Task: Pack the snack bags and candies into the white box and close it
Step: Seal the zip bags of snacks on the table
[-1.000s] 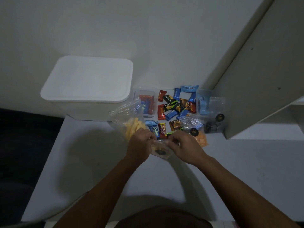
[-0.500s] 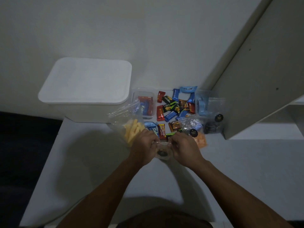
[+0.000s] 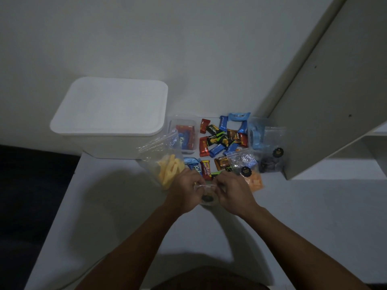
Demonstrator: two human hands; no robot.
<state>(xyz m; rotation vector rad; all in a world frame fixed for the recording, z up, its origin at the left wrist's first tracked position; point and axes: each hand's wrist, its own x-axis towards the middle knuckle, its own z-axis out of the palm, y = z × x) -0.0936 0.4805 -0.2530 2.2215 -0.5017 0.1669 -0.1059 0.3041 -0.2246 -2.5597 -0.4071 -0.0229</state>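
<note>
Dim white tabletop (image 3: 125, 206): you pinched the small clear plastic snack bag (image 3: 207, 195) between your left hand (image 3: 185, 190) and right hand (image 3: 231, 191), near the candies. It looked light, crinkly, slippery; grip its top edge. Lidded white plastic box (image 3: 109, 114) sat closed, left.

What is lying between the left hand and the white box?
In the head view, a clear bag of yellow sticks stands between the left hand and the white box, its open top leaning toward the box.
</note>
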